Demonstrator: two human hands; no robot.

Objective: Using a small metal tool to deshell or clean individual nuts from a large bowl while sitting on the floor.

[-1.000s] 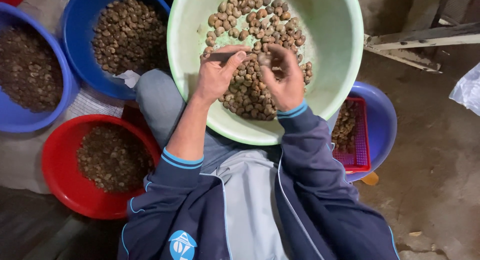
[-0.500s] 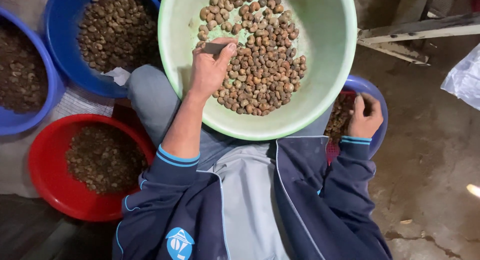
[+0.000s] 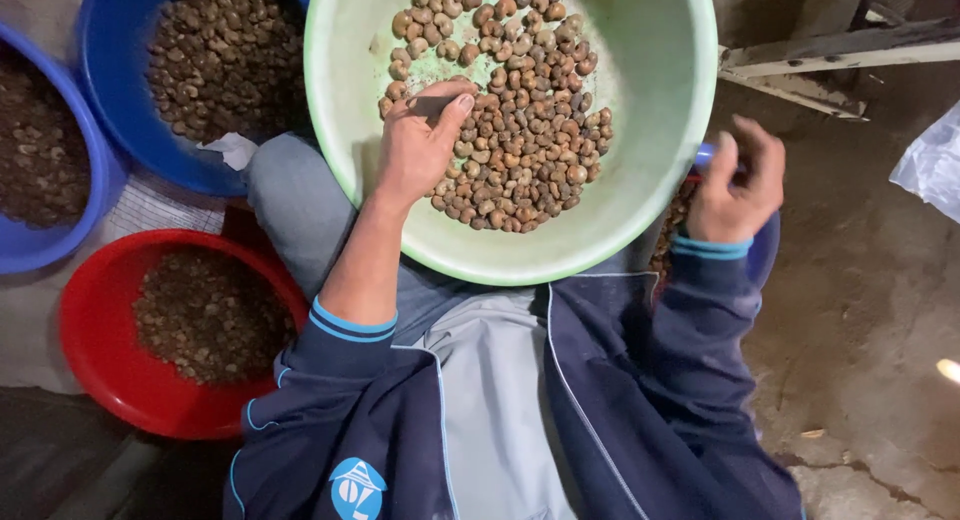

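Nuts (image 3: 510, 110), brown and kidney-shaped, heaped in a pale green basin (image 3: 660, 100) at upper centre of the frame; the basin rests on the person's lap, apparently so both hands can reach it without stretching. Left hand (image 3: 420, 145), centre left, lies on the near edge of the heap, fingers curled together, thumb (image 3: 455, 108) pressing a small dark blade (image 3: 430, 105) flat against the forefinger; the tool is pinched, point toward the nuts, likely kept ready while the other hand is away. Right hand (image 3: 735, 185), centre right, raised outside the basin rim above a blue tub (image 3: 765, 245) that is mostly hidden behind basin and sleeve; fingers (image 3: 762, 150) loosely spread and half curled, touching nothing visible; whether a nut sits in the palm cannot be told. Tub contents, small and brown, show only as a sliver beside the basin. Upper left: two blue basins, one (image 3: 100, 90) holding lighter nuts with a scrap of white paper (image 3: 232, 150) at its edge, the other (image 3: 85, 195) at the far left holding darker pieces. Lower left: red basin (image 3: 80, 360) of dark fragments on the floor. Containers ring the sitter within arm's reach, probably to keep sorted lots apart. Wooden slat (image 3: 840, 50) at upper right, over bare earth floor (image 3: 880, 330).
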